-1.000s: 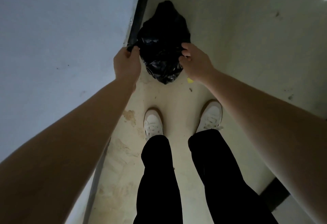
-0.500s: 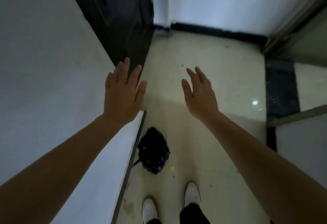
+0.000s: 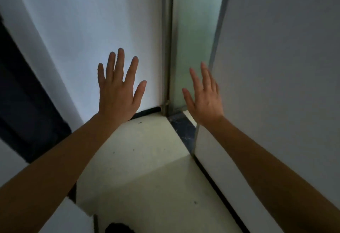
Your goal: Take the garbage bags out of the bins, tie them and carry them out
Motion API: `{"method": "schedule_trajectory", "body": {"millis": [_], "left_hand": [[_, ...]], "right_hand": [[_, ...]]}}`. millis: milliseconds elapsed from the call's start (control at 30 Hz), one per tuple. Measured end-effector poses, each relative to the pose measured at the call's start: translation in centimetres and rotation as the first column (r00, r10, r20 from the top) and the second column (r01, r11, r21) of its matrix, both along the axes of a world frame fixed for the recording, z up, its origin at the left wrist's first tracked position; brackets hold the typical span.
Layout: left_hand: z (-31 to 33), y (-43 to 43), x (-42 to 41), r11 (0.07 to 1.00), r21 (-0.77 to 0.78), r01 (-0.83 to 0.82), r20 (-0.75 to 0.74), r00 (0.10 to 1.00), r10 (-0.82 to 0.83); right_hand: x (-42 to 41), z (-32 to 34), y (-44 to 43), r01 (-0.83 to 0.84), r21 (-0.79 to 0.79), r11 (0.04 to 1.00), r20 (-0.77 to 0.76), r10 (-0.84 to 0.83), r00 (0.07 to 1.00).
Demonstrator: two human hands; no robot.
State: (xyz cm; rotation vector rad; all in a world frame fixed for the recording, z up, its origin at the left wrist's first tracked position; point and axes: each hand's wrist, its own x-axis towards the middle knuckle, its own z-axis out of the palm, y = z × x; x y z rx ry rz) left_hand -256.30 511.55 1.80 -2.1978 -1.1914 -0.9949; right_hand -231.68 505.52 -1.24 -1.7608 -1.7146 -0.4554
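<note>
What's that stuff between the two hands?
In the head view, a metal frame post and a frosted glass panel show between the left hand and the right hand, beyond them.

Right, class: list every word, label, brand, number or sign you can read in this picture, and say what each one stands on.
None: no text can be read anywhere.
The white wall, frosted glass panel and floor are plain.
The black garbage bag shows only as a dark sliver, with no print visible.
The left hand and right hand hold nothing.
</note>
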Motion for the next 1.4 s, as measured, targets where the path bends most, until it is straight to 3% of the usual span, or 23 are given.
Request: {"method": "schedule_trajectory", "body": {"millis": [200,367,533,700,967,1233,1400], "left_hand": [[7.2,-9.5,16.8,0.946,0.089,0.313,0.02,0.949,-0.316],[10.5,-23.4,34.0,0.781,0.211,0.588,0.03,0.795,-0.606],[8.7,-43.2,49.4,0.54,0.23,0.81,0.046,0.545,-0.837],[7.5,-61.1,59.0,0.27,0.212,0.939,-0.044,0.285,-0.957],[5.2,-80.3,70.8,-0.061,0.144,0.988,-0.037,-0.057,-0.998],[4.0,-93.0,82.6,-0.319,0.108,0.941,-0.006,-0.321,-0.947],[3.0,-104.3,85.3,-0.497,0.067,0.865,0.048,-0.5,-0.865]], "right_hand": [[13.1,5.4,-17.5,0.245,0.104,0.964,0.049,-0.251,0.967],[24.0,7.6,-37.4,0.443,0.206,0.872,0.138,-0.474,0.869],[33.3,7.6,-61.1,0.726,0.215,0.654,0.23,-0.756,0.613],[37.6,7.0,-80.8,0.915,0.237,0.328,0.114,-0.944,0.309],[40.3,4.1,-99.7,0.972,0.232,-0.045,0.079,-0.995,-0.065],[42.7,4.5,-110.3,0.938,0.191,-0.29,0.261,-0.906,-0.333],[39.7,3.6,-117.5,0.857,0.177,-0.484,0.306,-0.801,-0.515]]}}
